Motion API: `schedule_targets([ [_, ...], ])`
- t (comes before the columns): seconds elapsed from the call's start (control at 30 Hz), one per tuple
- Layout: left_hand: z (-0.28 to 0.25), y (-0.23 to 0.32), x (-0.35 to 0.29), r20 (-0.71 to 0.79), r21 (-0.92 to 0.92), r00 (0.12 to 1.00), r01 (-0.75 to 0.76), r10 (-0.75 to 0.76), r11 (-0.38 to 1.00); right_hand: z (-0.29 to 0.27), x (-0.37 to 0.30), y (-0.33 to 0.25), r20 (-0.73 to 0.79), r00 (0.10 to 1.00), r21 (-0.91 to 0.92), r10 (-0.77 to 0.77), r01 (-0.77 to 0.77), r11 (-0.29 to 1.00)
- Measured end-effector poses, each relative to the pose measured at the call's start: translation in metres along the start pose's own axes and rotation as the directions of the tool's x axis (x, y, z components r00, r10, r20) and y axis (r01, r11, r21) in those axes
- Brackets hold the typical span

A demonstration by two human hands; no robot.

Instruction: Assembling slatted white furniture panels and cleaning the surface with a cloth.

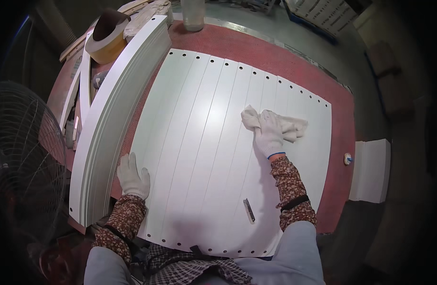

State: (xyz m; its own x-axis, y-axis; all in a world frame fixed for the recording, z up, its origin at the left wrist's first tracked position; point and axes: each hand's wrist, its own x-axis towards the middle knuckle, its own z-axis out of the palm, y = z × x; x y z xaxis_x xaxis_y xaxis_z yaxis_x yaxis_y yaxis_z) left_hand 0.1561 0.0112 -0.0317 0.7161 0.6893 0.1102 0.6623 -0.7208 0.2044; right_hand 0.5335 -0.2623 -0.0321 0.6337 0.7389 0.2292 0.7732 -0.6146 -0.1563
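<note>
Several long white panels [190, 156] lie side by side on a red textured table [335, 190], with dark holes along their far and near ends. My right hand [271, 134], in a white knitted glove, presses a crumpled whitish cloth [292, 127] onto the panels, right of the middle. My left hand [134, 176], also gloved, has its fingers apart at the panels' left edge, holding nothing. A small narrow tool [249, 211] with a dark blade-like part lies on the panels between my forearms; its exact kind is unclear.
A tall stack of white panels [128, 95] stands along the left. Behind it sits a roll of wide yellowish tape [106, 45]. A wire-caged fan [28, 156] is at far left. A translucent container [193, 16] stands at the back, a small white-and-blue item [348, 158] at the right edge.
</note>
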Motion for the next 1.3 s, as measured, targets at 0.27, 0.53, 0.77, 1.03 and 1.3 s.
schedule_targets([
  [0.27,-0.006,-0.005,0.000,0.010,0.011,0.999,0.050,-0.050,0.999,0.013,-0.017,-0.011,-0.006,1.000,0.048,-0.008,0.008,0.999],
  [0.53,-0.002,-0.010,-0.001,-0.010,0.018,1.000,0.021,-0.021,1.000,0.019,0.037,-0.172,0.099,0.846,0.468,-0.524,0.425,0.775],
  [0.77,-0.010,-0.004,-0.001,-0.014,-0.045,0.999,0.031,-0.032,0.998,0.023,0.067,-0.096,-0.052,0.950,0.338,-0.307,0.306,0.890],
  [1.03,-0.004,-0.016,-0.003,0.013,0.029,0.999,0.038,-0.039,0.999,-0.001,0.036,-0.186,0.127,0.871,0.406,-0.475,0.391,0.826],
  [1.3,-0.004,-0.007,-0.001,0.007,-0.034,1.000,0.028,-0.028,0.999,-0.006,-0.143,-0.240,-0.070,0.579,0.747,-0.813,0.571,0.342],
])
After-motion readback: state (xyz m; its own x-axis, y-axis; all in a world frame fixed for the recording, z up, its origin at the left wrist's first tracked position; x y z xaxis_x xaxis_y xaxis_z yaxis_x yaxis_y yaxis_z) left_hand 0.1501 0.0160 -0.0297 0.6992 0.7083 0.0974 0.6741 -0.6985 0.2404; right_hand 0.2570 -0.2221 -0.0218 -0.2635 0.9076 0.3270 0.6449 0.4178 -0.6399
